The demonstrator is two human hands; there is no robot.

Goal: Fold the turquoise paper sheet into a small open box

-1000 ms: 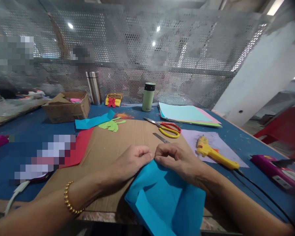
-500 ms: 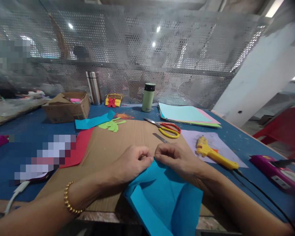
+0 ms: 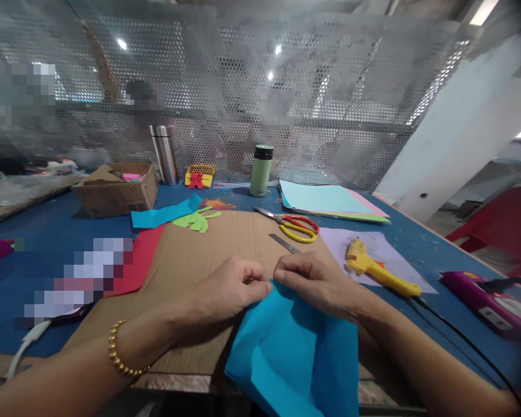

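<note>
A folded piece of blue paper hangs over the near edge of the table, its flaps bent and creased. My left hand pinches its top edge between thumb and fingers. Close beside it, my right hand grips the same edge, the fingertips of both hands almost meeting. A metal ruler lies just beyond my right hand, partly hidden by it. Past that are scissors with one red and one yellow handle. Both hands are above a brown cardboard sheet.
To the right, a yellow glue gun rests on lilac paper, near a purple power strip. At the back stand a green bottle, a steel flask and a cardboard box. Red paper lies left.
The lower part of the blue paper has swung slightly right and its flaps have shifted. Both hands keep their pinch in nearly the same place.
</note>
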